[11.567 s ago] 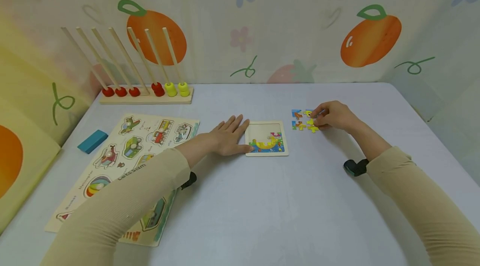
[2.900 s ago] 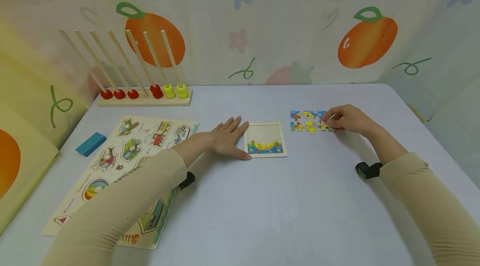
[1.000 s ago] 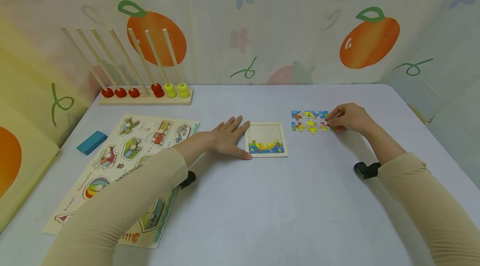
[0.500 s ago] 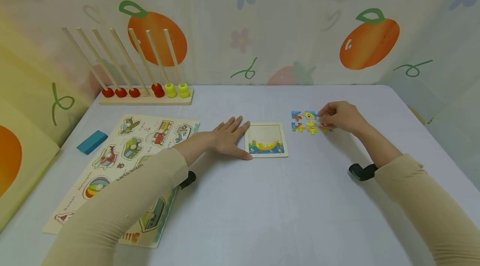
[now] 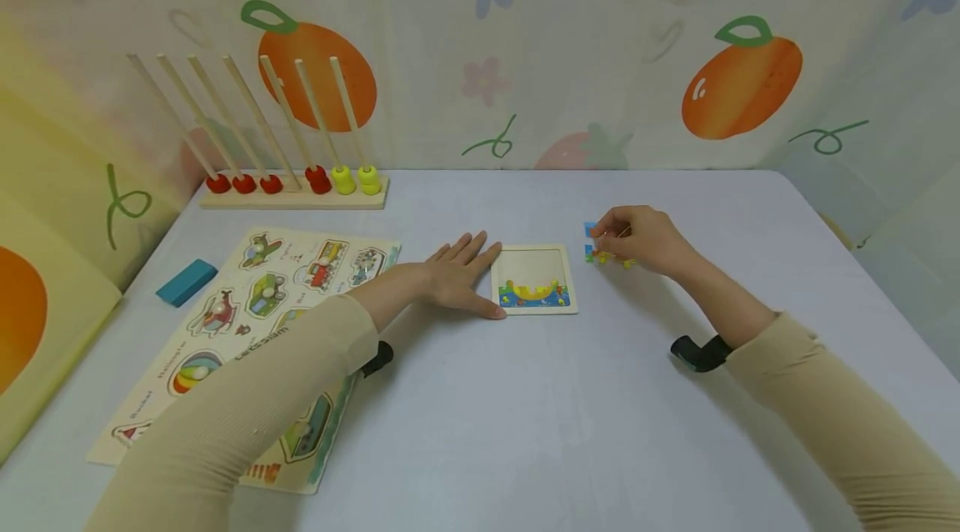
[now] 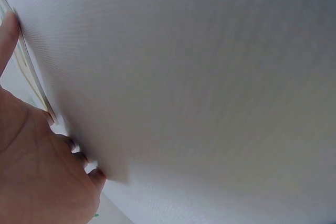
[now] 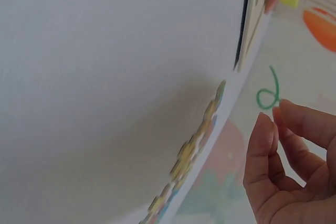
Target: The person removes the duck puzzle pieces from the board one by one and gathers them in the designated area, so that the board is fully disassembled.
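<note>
My left hand (image 5: 461, 275) lies spread with its fingers extended, thumb and index fingertips at the left edge of a small wooden puzzle frame (image 5: 534, 248). Inside that frame, assembled jigsaw pieces (image 5: 532, 293) in blue, green and yellow fill the lower part; bare backing shows above. My right hand (image 5: 641, 238) hovers over loose jigsaw pieces (image 5: 589, 252) to the right of the frame and covers many of them. In the right wrist view the right hand (image 7: 294, 156) has loosely bent fingers, tips close together, and no piece shows between them. The pieces (image 7: 184, 162) lie below it.
A picture board (image 5: 247, 328) with vehicles lies at left, partly under the left sleeve. Beside it is a blue block (image 5: 187, 283). A wooden peg rack (image 5: 292, 198) with red and yellow beads stands behind. A patterned cloth (image 5: 420, 57) hangs at the table's back.
Over the last second my right hand has moved left from the right end of the loose pieces. My left hand stays put. Since the oldest frame, a pink-topped piece has left the frame.
</note>
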Available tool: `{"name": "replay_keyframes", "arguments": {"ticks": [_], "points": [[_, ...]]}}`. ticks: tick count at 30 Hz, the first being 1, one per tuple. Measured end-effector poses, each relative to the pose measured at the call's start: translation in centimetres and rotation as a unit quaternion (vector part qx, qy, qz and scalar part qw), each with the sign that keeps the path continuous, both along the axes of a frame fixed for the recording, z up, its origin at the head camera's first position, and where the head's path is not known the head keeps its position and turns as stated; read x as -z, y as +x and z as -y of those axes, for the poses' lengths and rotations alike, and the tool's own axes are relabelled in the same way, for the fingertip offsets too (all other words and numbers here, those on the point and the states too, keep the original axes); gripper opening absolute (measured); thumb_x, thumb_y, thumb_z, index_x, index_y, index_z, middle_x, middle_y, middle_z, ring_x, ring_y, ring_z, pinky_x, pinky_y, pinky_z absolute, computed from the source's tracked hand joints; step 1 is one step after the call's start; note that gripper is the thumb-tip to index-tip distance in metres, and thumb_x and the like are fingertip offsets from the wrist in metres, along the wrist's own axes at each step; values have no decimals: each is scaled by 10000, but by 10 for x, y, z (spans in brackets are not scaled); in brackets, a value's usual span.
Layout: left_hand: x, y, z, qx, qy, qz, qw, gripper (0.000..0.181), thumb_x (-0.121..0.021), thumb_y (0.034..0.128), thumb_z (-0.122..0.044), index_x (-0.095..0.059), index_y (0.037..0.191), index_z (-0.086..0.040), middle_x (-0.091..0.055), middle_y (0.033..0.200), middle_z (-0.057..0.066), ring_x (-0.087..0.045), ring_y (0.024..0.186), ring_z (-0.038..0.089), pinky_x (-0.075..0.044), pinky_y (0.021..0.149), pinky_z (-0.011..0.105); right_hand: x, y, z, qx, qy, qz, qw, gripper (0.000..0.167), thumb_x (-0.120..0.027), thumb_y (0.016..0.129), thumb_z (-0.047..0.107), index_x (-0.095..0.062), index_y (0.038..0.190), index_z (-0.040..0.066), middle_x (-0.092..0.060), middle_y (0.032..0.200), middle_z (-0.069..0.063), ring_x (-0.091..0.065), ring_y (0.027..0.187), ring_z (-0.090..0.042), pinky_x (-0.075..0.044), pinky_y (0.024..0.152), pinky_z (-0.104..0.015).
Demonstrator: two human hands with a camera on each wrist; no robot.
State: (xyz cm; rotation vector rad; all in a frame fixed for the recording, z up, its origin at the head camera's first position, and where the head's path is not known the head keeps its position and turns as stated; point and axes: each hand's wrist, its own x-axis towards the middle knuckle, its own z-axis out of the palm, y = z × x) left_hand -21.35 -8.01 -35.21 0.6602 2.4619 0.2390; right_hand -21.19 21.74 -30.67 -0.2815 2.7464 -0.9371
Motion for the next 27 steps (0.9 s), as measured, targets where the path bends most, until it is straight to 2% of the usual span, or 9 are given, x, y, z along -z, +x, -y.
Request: {"name": "replay_keyframes", "arguments": {"ticks": [6, 10, 15, 20, 23, 27], "points": [[-2, 1, 0, 0, -41, -3, 10000, 1081, -570, 855, -691, 89, 1595, -258, 210, 1671, 29, 192, 1559, 255, 47, 1276, 515, 1, 6, 19, -217, -141, 26, 9997, 196, -644, 930, 157, -687, 1087, 48, -620, 904, -80, -674, 805, -200, -606, 766, -339], [-3, 2, 0, 1, -39, 11, 10000, 1075, -572, 860, -678, 82, 1596, -247, 211, 1670, 39, 195, 1558, 261, 46, 1277, 510, 2, 9, 30, -361, -207, 57, 9991, 186, -653, 933, 163, -688, 1080, 55, -619, 893, -82, -671, 788, -193, -605, 767, -358], [-1, 0, -1, -3, -55, -17, 10000, 1071, -574, 862, -678, 77, 1597, -248, 204, 1672, 38, 189, 1560, 264, 39, 1278, 512, 4, 13, 44, -530, -268, 146, 9981, 194, -662, 927, 164, -686, 1091, 64, -601, 879, -66, -662, 762, -184, -582, 730, -327], [1, -1, -1, 14, -101, -49, 9999, 1074, -565, 860, -692, 88, 1595, -259, 204, 1673, 33, 182, 1562, 264, 28, 1278, 518, 6, 14, 58, -751, -213, 151, 9968, 198, -697, 902, 158, -685, 1077, 66, -582, 849, -47, -600, 719, -162, -488, 650, -252], [2, -1, -1, 4, -96, -35, 9999, 1077, -566, 858, -697, 93, 1593, -267, 205, 1673, 25, 182, 1562, 258, 28, 1278, 517, 6, 16, 65, -933, -115, 83, 9955, 200, -718, 885, 163, -685, 1063, 79, -592, 855, -45, -570, 733, -166, -447, 647, -243], [2, -2, 0, 31, -42, -1, 10000, 1082, -569, 855, -699, 83, 1595, -255, 201, 1673, 36, 181, 1562, 267, 32, 1276, 524, 8, 18, 74, -1150, -73, 133, 9933, 214, -722, 872, 160, -679, 1070, 93, -608, 892, -52, -575, 758, -174, -460, 666, -248]]}}
